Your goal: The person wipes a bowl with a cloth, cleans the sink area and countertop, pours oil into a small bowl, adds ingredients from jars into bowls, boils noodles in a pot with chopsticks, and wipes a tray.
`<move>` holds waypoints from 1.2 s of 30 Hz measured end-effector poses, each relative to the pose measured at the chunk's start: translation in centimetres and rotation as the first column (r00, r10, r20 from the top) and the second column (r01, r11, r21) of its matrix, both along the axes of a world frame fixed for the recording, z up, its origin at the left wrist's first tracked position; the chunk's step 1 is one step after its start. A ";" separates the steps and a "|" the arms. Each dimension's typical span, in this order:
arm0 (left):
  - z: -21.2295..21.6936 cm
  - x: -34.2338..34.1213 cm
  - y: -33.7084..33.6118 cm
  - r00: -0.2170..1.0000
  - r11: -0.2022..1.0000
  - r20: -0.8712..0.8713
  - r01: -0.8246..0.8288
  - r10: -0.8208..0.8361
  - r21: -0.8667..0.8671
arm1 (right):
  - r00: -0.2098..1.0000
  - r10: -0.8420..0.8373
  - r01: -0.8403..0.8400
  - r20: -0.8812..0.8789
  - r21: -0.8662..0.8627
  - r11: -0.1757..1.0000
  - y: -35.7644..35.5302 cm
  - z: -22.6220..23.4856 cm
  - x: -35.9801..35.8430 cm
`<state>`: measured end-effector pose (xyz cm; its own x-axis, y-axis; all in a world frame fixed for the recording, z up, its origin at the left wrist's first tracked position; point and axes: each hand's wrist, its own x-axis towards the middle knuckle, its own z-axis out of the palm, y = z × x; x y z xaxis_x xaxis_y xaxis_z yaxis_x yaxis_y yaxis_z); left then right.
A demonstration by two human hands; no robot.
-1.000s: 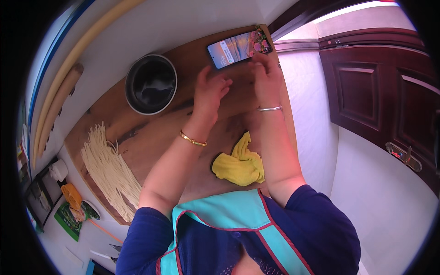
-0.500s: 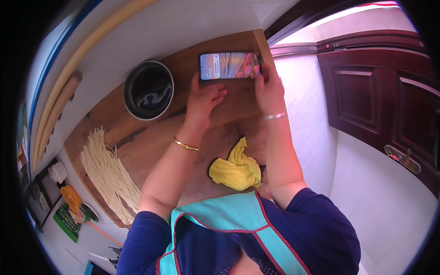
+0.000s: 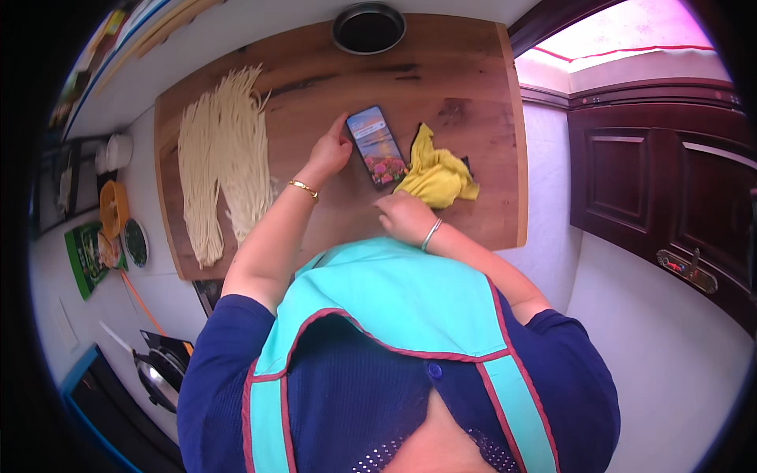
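A smartphone [image 3: 377,148] with a lit screen showing a sunset and pink flowers is tilted over the middle of the wooden table. My left hand [image 3: 330,152], wearing a gold bangle, pinches it at its upper left corner, index finger stretched along the edge. Just below the phone's lower end is my right hand [image 3: 407,217], with a silver bangle and fingers curled inward; whether it touches the phone or holds anything is hidden. A crumpled yellow cloth [image 3: 438,180] with dark edging lies right beside the phone and just beyond the right hand.
Long pale noodles [image 3: 225,158] lie spread on the left of the wooden table [image 3: 315,63]. A round dark pan [image 3: 369,30] stands at the far edge. A dark red door [image 3: 646,173] is to the right. Pans [image 3: 158,374] and an orange strainer [image 3: 113,209] are at the left wall.
The phone came nearer and turned from sideways to nearly upright. My right hand moved from its right end to below it. My view shifted, so the pan appears farther off.
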<state>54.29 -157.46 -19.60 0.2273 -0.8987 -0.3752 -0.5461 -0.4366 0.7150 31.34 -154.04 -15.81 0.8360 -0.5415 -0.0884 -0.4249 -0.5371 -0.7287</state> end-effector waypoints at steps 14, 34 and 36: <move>3.2 -4.9 22.7 0.514 0.904 -0.779 0.016 0.359 0.427 | 0.932 -0.280 0.282 -0.230 -0.023 0.959 9.1 4.2 -3.6; 11.7 -1.1 33.9 0.357 0.804 -0.889 -0.594 0.287 0.021 | 0.884 0.467 -0.452 0.003 -0.245 0.858 15.8 10.7 9.2; 12.9 -1.9 35.7 0.165 0.729 -0.927 -0.669 0.337 0.146 | 0.878 0.478 -0.472 0.011 -0.146 0.869 17.0 12.0 10.1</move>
<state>52.41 -121.79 -6.68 0.3667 -0.8019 -0.4717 0.7204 -0.0760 0.6894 41.47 -137.07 -3.76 0.9967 -0.0817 0.0006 -0.0619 -0.7601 -0.6468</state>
